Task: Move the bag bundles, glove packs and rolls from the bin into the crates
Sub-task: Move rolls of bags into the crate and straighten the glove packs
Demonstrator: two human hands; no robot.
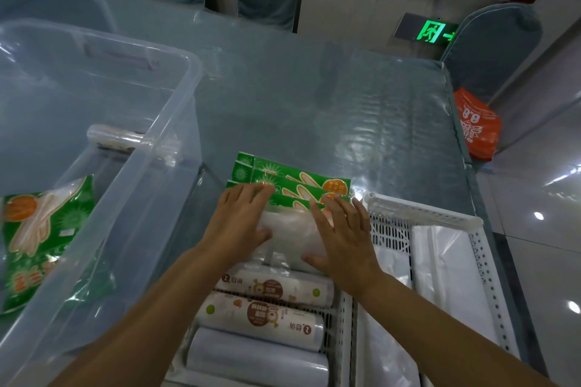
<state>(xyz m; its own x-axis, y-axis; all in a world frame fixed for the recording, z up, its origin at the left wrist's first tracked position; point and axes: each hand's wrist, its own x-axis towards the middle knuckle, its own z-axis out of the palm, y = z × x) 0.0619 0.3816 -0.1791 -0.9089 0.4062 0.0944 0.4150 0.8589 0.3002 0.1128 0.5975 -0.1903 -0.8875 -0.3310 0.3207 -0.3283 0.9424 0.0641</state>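
A clear plastic bin (176,97) stands at the left with a green glove pack (47,239) and a clear roll (116,137) inside. In the middle crate (344,324) lie several green glove packs (292,182), a translucent bag bundle (290,231) and three rolls (270,289). My left hand (239,220) and my right hand (342,236) lie with straight fingers on the two ends of the bag bundle, thumbs along its near side. The white perforated crate (424,214) at the right holds folded white bag bundles (446,273).
The table (314,97) is covered with a shiny clear sheet. An orange bag (478,122) hangs off its right edge. Covered chairs (493,38) stand behind the table, and a green exit sign (432,33) glows on the wall.
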